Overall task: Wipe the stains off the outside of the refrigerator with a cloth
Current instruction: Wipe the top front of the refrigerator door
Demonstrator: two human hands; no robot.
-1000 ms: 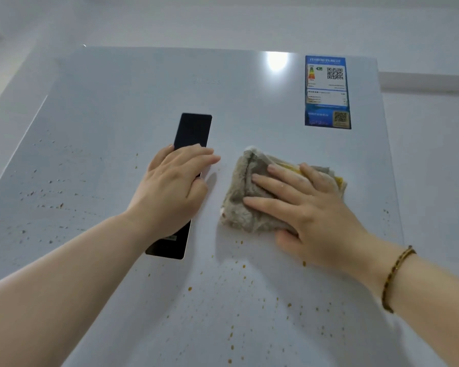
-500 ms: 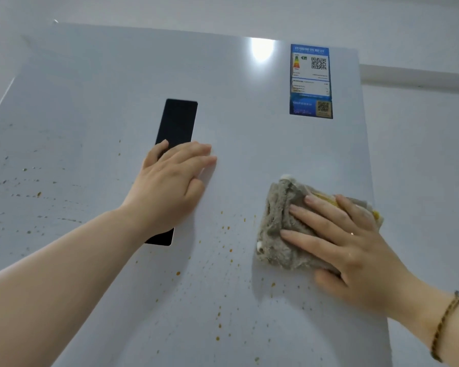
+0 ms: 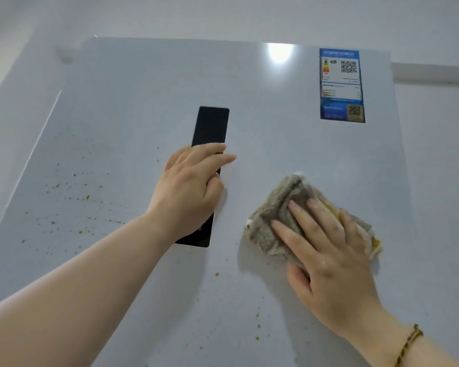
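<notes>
Right hand flat, fingers straight and spread, pressing a grey-beige cloth against the refrigerator door, right of centre; yellow-orange smears on the cloth's right side. Braided bracelet on that wrist. Left hand released, fingers extended, resting over the lower half of a black panel at door centre, grasping nothing. Orange-brown stains speckle the left side and the bottom middle below the cloth. Blue-and-white energy label near the top right corner: coloured rating bars, two QR codes, text too small to read. Light glare at the top edge.
</notes>
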